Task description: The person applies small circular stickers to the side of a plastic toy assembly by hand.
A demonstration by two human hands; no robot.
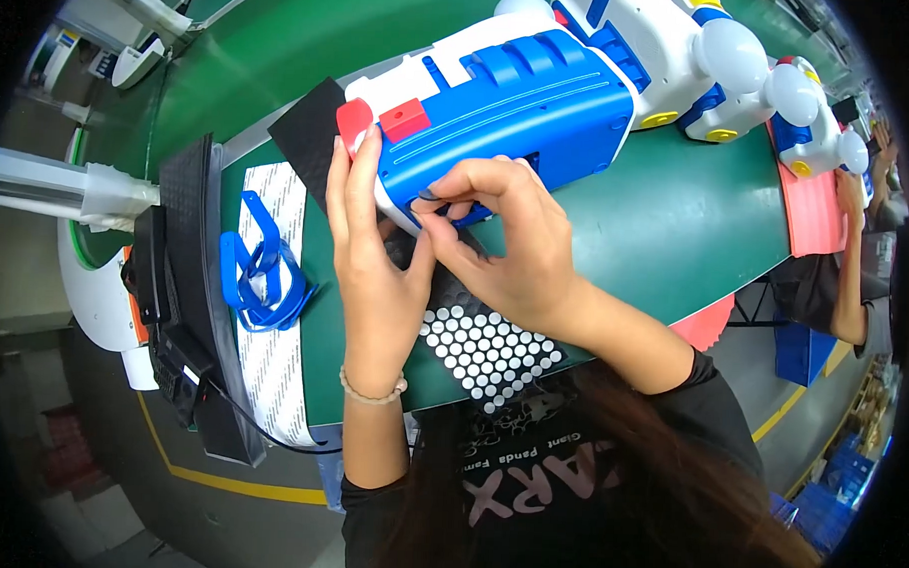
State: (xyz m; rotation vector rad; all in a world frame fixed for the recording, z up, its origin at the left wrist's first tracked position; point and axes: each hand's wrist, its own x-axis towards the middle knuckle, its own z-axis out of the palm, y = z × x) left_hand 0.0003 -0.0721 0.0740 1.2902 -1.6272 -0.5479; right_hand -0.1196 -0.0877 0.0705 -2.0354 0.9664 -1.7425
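Observation:
A blue and white plastic toy body (521, 106) with red parts at its left end lies on its side on the green table. My left hand (371, 246) holds its left end, fingers stretched up to the red part (354, 123) and thumb by the lower edge. My right hand (521, 231) pinches a small dark piece (429, 195) against the blue side, near a recess. What the piece is cannot be made out. Below my hands lies a black sheet with rows of round white dots (487, 350), partly covered by my right forearm.
Blue plastic straps (264, 277) lie on a long white printed strip (271, 378) at the left, beside a black tray-like edge (189, 295). More white and blue toys with clear domes (731, 55) stand at the far right. Another person's arm (852, 258) reaches to a pink sheet (807, 211).

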